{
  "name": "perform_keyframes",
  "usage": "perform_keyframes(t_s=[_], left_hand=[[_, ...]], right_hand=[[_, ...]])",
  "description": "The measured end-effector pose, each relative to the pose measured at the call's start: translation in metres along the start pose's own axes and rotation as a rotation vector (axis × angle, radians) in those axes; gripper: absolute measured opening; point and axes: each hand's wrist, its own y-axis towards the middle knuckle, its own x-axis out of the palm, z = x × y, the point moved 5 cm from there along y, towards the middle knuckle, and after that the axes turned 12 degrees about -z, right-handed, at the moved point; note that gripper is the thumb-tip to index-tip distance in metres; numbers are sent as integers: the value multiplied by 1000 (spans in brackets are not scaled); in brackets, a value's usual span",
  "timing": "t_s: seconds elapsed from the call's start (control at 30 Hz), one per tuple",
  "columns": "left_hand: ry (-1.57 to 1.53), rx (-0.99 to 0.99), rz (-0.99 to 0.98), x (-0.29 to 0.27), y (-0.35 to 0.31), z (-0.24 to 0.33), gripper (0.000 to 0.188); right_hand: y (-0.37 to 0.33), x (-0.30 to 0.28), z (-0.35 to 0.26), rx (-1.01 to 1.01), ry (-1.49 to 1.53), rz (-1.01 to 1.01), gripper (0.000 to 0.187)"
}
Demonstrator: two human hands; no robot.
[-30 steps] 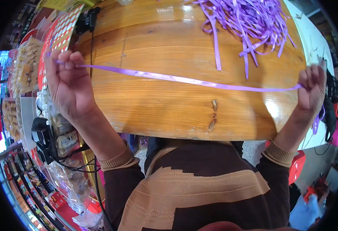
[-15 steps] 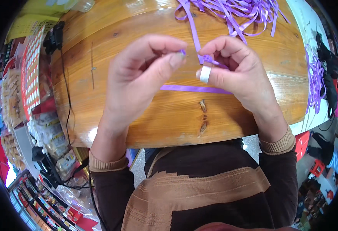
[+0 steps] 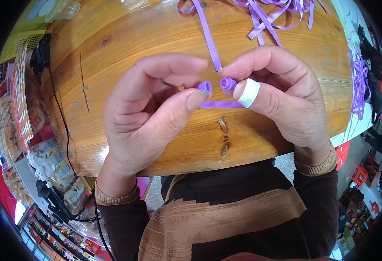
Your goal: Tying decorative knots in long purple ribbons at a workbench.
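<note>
My left hand (image 3: 149,113), over the table, pinches a small purple plastic piece with a hollow round end (image 3: 205,87). Facing it across a narrow gap is a second purple plastic piece with a ridged end (image 3: 228,83), held between the thumb and fingers of my right hand (image 3: 282,93). White tape wraps my right thumb. Behind the two pieces, a flat purple ribbon (image 3: 221,104) lies crosswise on the table, its ends hidden by my hands. Another purple strap (image 3: 206,35) runs down from the far edge toward the gap.
More purple ribbons (image 3: 282,17) lie piled at the far right of the wooden table (image 3: 125,35). Another purple bundle (image 3: 360,82) rests on a white surface at right. A black cable (image 3: 60,108) and packaged goods (image 3: 53,161) are at left. A clear plastic tub (image 3: 64,9) stands far left.
Both hands have turned, bringing the ends of the two purple pieces face to face and into clearer sight. The view has shifted, so the ribbon pile sits higher in the picture.
</note>
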Motion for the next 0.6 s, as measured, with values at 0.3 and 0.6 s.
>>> perform_keyframes(t_s=[0.3, 0.6], left_hand=[[7, -7, -59, 0, -1, -4, 18], [6, -14, -115, 6, -2, -2, 16]], right_hand=[[-1, 3, 0, -4, 9, -32, 16], [-1, 4, 2, 57, -86, -56, 14]])
